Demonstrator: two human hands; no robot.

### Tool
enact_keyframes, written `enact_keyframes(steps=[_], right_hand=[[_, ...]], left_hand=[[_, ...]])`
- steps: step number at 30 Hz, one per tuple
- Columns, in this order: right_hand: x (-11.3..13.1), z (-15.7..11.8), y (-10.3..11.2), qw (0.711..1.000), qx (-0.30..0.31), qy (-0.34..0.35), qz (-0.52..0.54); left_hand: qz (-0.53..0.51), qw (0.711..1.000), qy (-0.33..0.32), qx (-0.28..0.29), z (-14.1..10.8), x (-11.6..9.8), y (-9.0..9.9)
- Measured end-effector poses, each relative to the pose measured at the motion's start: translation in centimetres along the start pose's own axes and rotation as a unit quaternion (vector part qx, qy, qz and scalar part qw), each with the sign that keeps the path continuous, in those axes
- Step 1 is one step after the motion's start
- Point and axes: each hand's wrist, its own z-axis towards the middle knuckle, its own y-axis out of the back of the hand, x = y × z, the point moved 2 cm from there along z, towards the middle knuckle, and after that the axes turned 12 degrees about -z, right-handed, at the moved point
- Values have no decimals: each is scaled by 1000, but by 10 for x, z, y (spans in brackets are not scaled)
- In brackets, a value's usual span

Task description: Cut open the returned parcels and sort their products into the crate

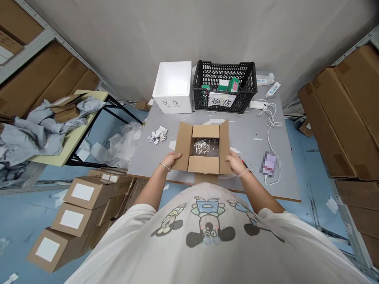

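Two hands: the left hand [171, 160] and the right hand [235, 163] rest on opposite sides of an open cardboard carton [183, 144].

Fingers: the left fingers [176, 155] lie pressed together against the carton's left side. The right fingers [229, 157] curve over the right flap; whether they pinch it, I can't tell.

Carton: it sits at the near edge of a grey work table [251, 134], flaps spread, with clear plastic wrap [205, 147] inside.

Risk: the near flap hangs past the table edge, so a pull toward the body could tip the carton off. The loose wrap could also catch on a flap.

Nearby: crumpled paper [157, 135] lies left of the carton, and a white cord [271, 134] runs to the right.

Beyond: a black plastic crate [225, 63] holding green boxes [233, 85] stands beside a white foam box [173, 85]. Labelled cartons [71, 205] are stacked on the floor.
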Motion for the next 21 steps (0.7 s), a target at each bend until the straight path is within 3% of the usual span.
enact_keyframes(steps=[3, 5, 7, 9, 11, 12, 13, 15, 17, 19, 21], right_hand=[[-39, -8, 12, 982, 45, -16, 185], [-58, -12, 11, 970, 41, -55, 233], [-68, -12, 11, 970, 26, -93, 224], [-67, -7, 18, 981, -2, -110, 160], [-54, 3, 33, 994, -41, -100, 29], [-42, 10, 41, 993, -62, -87, -59], [-28, 18, 48, 982, -80, -72, -154], [6, 41, 54, 940, -120, -69, -311], [43, 69, 49, 901, -159, -47, -402], [76, 99, 36, 876, -141, -13, -461], [97, 126, 21, 860, -64, -1, -506]], left_hand=[[-4, 1000, 13, 11, 9, 9, 12], [25, 999, 27, 14, 14, 15, 8], [101, 994, 4, -38, 15, 13, -1], [233, 959, -100, -126, 11, 3, -15], [386, 873, -253, -160, -1, -10, -36], [454, 821, -319, -133, -7, -12, -50], [509, 777, -363, -79, -13, -11, -66], [584, 710, -384, 82, -23, 2, -98], [617, 682, -349, 182, -29, 21, -125], [646, 672, -314, 180, -32, 36, -145], [674, 649, -320, 151, -35, 43, -157]])
